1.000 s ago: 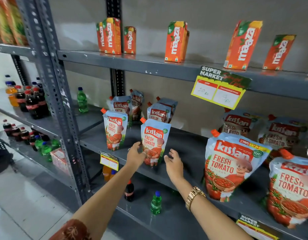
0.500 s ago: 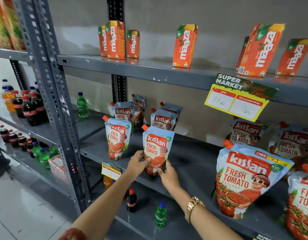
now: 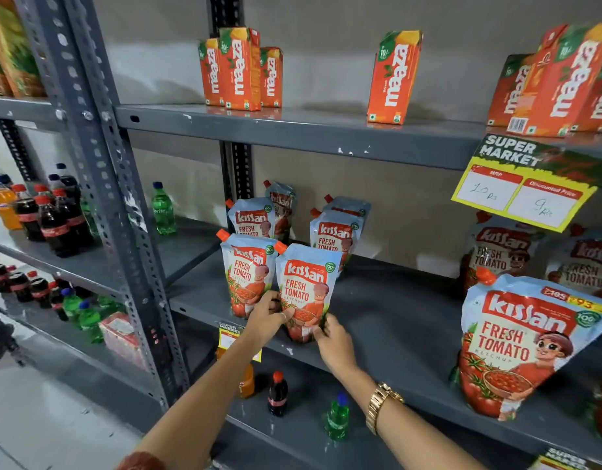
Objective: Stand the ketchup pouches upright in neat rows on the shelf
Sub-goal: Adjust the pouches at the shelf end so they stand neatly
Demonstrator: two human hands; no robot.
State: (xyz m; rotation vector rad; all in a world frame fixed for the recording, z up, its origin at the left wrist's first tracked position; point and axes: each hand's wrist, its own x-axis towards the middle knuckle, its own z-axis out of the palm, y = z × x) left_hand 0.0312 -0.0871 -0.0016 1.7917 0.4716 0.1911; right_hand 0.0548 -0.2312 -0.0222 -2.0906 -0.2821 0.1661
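A Kissan ketchup pouch [image 3: 306, 286] stands upright at the front edge of the grey middle shelf [image 3: 394, 320]. My left hand [image 3: 267, 315] grips its lower left side and my right hand [image 3: 333, 340] grips its lower right corner. It now touches a second upright pouch [image 3: 247, 269] on its left. Behind them stand two more pairs of pouches [image 3: 333, 232], in rows. At the right, a large pouch [image 3: 516, 344] leans at the shelf front, with other pouches [image 3: 499, 256] behind it.
Orange Maaza cartons [image 3: 238, 69] stand on the upper shelf, with a yellow price tag [image 3: 520, 195] hanging from its edge. Cola and green soda bottles [image 3: 55, 215] fill the left rack. Small bottles [image 3: 277, 393] stand on the lower shelf under my arms. A grey upright post [image 3: 106, 184] rises at left.
Both hands closed on the front pouch and slid it left until it stands against the neighbouring pouch. My head moved closer, so the shelf looks larger.
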